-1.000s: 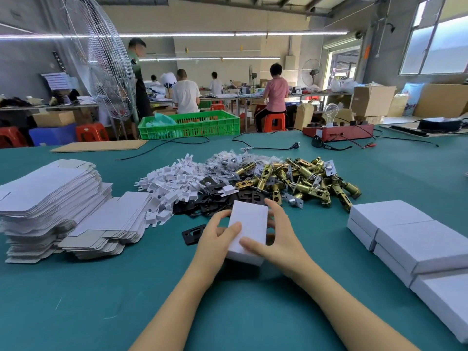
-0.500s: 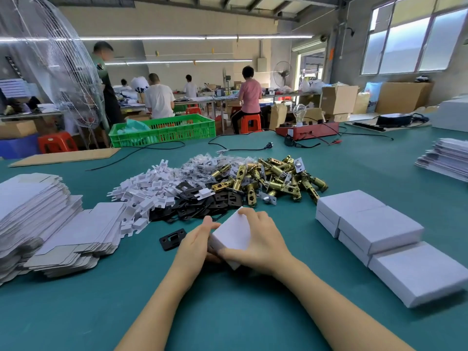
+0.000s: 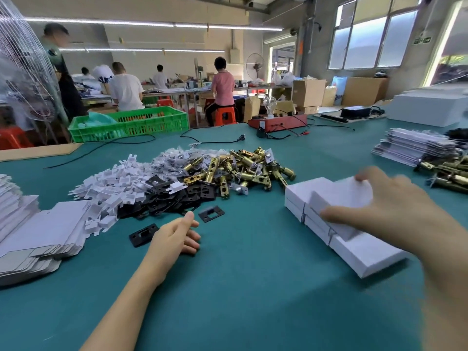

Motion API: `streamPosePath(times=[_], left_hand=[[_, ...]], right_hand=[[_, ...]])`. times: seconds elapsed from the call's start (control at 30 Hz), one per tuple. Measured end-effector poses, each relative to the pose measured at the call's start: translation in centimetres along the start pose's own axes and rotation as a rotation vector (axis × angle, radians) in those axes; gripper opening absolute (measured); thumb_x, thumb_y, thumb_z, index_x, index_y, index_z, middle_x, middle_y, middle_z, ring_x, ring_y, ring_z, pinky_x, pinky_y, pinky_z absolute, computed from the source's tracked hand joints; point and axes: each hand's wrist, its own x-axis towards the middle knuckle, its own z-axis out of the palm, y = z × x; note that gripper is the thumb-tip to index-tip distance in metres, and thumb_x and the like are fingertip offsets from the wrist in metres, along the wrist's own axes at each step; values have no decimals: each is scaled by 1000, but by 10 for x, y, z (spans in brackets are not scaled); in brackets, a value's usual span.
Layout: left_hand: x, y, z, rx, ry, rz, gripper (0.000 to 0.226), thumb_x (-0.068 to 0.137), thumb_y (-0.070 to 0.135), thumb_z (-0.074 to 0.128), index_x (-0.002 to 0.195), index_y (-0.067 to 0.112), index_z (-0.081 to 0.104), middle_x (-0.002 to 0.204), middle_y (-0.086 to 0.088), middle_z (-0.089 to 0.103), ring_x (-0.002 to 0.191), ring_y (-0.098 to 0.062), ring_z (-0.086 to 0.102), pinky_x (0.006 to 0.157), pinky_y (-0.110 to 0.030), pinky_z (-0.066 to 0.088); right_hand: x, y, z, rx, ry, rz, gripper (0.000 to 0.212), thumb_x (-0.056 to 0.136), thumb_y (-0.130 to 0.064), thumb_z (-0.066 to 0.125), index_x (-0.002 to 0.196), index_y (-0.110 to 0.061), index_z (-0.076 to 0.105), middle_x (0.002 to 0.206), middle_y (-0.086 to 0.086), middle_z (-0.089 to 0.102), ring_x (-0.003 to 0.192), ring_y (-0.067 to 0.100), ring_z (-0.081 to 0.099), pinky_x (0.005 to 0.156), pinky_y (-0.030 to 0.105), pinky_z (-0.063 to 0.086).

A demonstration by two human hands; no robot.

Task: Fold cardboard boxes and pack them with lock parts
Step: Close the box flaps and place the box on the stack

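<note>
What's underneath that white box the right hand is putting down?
Under the white box held by the right hand sit more closed white boxes, stacked in rows on the green table. Their contents are hidden, and the hand covers part of the stack.

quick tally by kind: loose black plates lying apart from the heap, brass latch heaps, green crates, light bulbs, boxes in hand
loose black plates: 2
brass latch heaps: 2
green crate: 1
light bulb: 1
white box held in the right hand: 1
total: 7
</note>
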Motion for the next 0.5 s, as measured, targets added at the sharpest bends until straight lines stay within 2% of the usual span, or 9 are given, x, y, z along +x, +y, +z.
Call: streamPosePath(times=[0.07, 0.13, 0.2, 0.33, 0.5], left_hand=[[0, -1, 0, 20, -1, 14, 51, 89, 60, 49, 91, 14, 71, 78, -9, 72, 67, -22, 71, 62, -30, 56], [-1, 0, 0, 41, -5, 27, 55, 79, 66, 51, 89, 16, 72, 76, -6, 73, 68, -21, 71, 63, -29, 55], [-2, 0, 0, 59, -7, 34, 54, 80, 65, 51, 89, 17, 72, 76, -3, 73, 68, -20, 72, 63, -28, 55], [-2, -1, -1, 78, -4, 30, 44, 92, 55, 51, 90, 16, 72, 76, -2, 73, 69, -20, 72, 64, -28, 55], [-1, -1, 0, 76, -5, 27, 40, 95, 50, 52, 90, 15, 72, 75, -4, 73, 68, -19, 71, 63, -28, 55]], right_hand=[[-6, 22, 1, -150, -20, 134, 92, 34, -84, 55, 110, -34, 42, 79, 1, 27, 90, 30, 36, 72, 36, 39], [-6, 37, 6, -239, -71, 228, 89, 28, -80, 48, 102, -32, 42, 79, 4, 27, 89, 31, 36, 78, 37, 44], [-3, 45, 14, -201, -138, 260, 82, 34, -74, 53, 103, -31, 42, 81, 4, 28, 91, 31, 35, 76, 36, 43], [7, 48, 32, -142, -182, 213, 79, 55, -64, 72, 120, -33, 39, 81, 0, 24, 93, 27, 27, 71, 36, 34], [18, 45, 44, -43, -160, 197, 81, 58, -61, 73, 125, -32, 36, 88, 1, 25, 95, 24, 23, 69, 35, 32]])
